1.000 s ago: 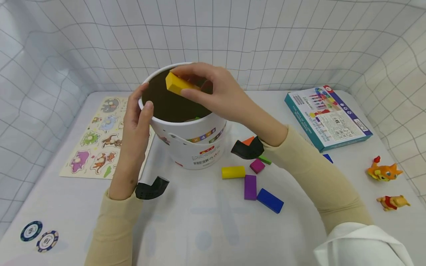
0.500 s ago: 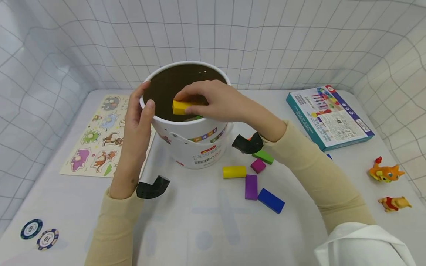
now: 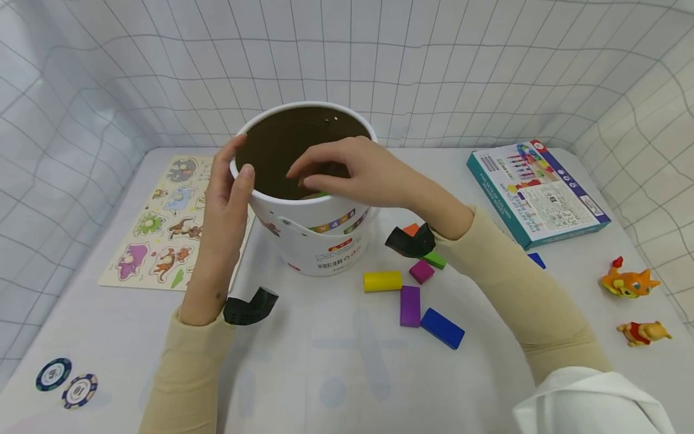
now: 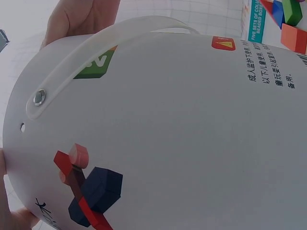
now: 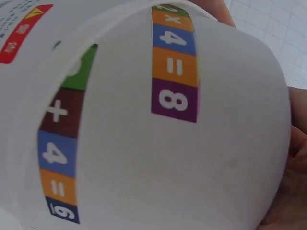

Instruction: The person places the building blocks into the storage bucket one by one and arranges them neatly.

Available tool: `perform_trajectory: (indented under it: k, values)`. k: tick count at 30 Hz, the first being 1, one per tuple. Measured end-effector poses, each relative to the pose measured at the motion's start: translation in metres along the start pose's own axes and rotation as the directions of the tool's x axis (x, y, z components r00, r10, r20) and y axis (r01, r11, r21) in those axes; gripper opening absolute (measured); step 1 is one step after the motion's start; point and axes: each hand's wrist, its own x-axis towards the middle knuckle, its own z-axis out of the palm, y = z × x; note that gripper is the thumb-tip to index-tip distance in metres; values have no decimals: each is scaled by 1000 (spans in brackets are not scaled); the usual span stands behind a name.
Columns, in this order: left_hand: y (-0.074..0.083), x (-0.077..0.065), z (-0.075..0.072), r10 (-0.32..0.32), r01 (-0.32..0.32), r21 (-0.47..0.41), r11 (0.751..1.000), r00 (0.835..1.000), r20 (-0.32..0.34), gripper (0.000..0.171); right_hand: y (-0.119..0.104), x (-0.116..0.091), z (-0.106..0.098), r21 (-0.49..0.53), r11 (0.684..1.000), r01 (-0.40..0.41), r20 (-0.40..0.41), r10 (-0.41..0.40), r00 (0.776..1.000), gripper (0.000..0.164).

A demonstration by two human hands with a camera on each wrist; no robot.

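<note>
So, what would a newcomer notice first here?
Probably the big white printed bucket in the head view's upper middle, with the left grip on its rim and the right grip at its opening. Then the bright yellow cylindrical block and blue rectangular block nearer the wearer, toward the right.

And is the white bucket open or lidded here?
Open: no lid covers the white bucket; the head view shows its dark interior, with the right hand at its mouth.

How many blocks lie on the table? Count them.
7 in view: orange, green, magenta, yellow, purple and blue right of the bucket; another blue near the box. The right arm may hide more.
</note>
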Motion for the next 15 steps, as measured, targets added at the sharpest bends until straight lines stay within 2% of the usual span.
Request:
perform_trajectory:
  k: [3, 7, 10, 15]
  values:
    - [-1, 0, 0, 2, -2, 7, 1000, 1000, 1, 47, -1, -21, 2, 63, 998, 32, -113, -25, 993, 23]
    - [-2, 1, 1, 20, -20, 30, 999, 1000, -7, 48, -3, -61, -1, 99, 995, 25, -237, -1, 971, 25]
    - [-2, 1, 1, 23, -22, 52, 998, 1000, -14, 48, 1, -97, -4, 95, 994, -48, -292, 73, 954, 28]
    - [-2, 0, 0, 22, -22, 27, 999, 1000, -15, 48, 24, -157, 2, 75, 976, -204, -289, 218, 932, 30]
